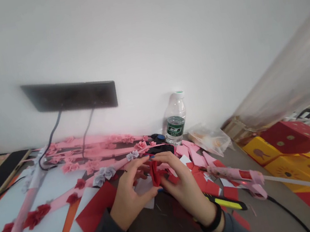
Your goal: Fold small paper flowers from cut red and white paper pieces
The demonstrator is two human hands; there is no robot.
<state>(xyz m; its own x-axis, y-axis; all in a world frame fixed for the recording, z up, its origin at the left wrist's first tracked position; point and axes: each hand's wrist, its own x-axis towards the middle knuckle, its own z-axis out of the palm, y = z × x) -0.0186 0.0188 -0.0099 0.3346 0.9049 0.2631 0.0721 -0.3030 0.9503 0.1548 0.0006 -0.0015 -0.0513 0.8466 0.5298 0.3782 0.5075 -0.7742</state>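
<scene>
Fingers [148,194] of left hand [131,195] and right hand [184,186] pinch folded red paper [154,174]; glue gun [236,174], yellow-black cutter [229,202] and scraps [210,186] crowd the counter [259,227] rightward, bottle [176,124] behind.

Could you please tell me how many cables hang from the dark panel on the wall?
2: a darker cable on the left and a paler cable to its right.

Grey table [273,219]: bottle [176,122], plastic bag [210,138], paper scraps [203,179], pink glue gun [237,173].
</scene>
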